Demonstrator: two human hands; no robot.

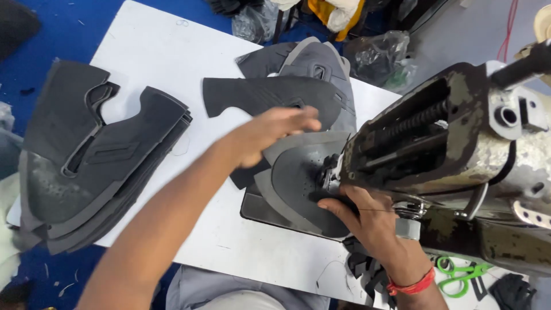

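The work sits at a sewing machine (459, 155) on a white desk (166, 63). One grey shoe upper (298, 178) lies flat under the machine head, its edge at the needle area.

Right hand (367, 221): fingers spread and pressed flat on the near edge of the upper, holding it down beside the needle. It grips nothing; it pins the piece to the bed.

Left hand (275, 135): open, palm down, fingers extended, hovering over the far part of the upper. Whether it touches the piece cannot be told, as the hand is blurred.

Progress, as judged from the layout: a thick stack (92, 161) of similar dark uppers lies at the left of the desk. A few more pieces (287, 86) lie fanned behind the machine. Which group is stitched cannot be told. The piece in hand is positioned at the needle; no seam on it is visible.

Green scissors (459, 275) lie at the lower right, near dark offcuts (361, 267).
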